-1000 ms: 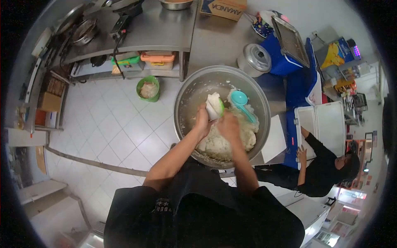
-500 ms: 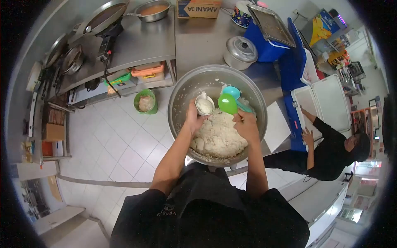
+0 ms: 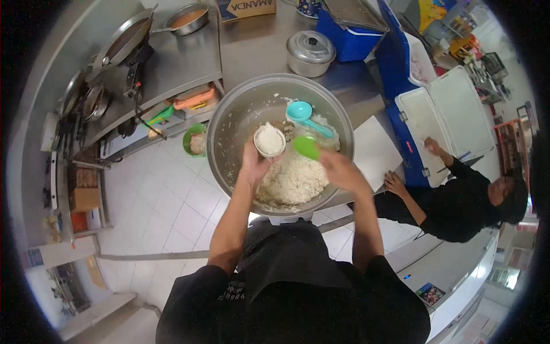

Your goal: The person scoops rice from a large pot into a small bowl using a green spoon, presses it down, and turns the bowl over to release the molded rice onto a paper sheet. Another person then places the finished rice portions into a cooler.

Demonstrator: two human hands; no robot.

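Observation:
My left hand (image 3: 254, 164) is wrapped round a small cup (image 3: 270, 153) heaped with white rice, held over a large metal pot (image 3: 215, 127). In my right hand (image 3: 341, 169), smeared by motion, is a green rice paddle (image 3: 306, 148). Its blade hovers to the right of the cup, apart from it. Below both hands, a mass of cooked rice (image 3: 295, 182) fills the near part of the pot. A turquoise scoop (image 3: 299, 111) lies inside against the right side, its handle on paler rice.
A lidded pot (image 3: 310, 53) stands on the steel counter (image 3: 252, 46) behind. To the right are a white board (image 3: 375, 150) and an open blue cooler (image 3: 421, 123), where a co-worker (image 3: 458, 198) in black stands. A green bin (image 3: 195, 140) sits on the floor at left.
The paddle has swung down and right, its blade tilting. Rice in the cup now mounds higher. The scoop shows more fully. One co-worker's hand has moved from the cooler onto the white board's edge.

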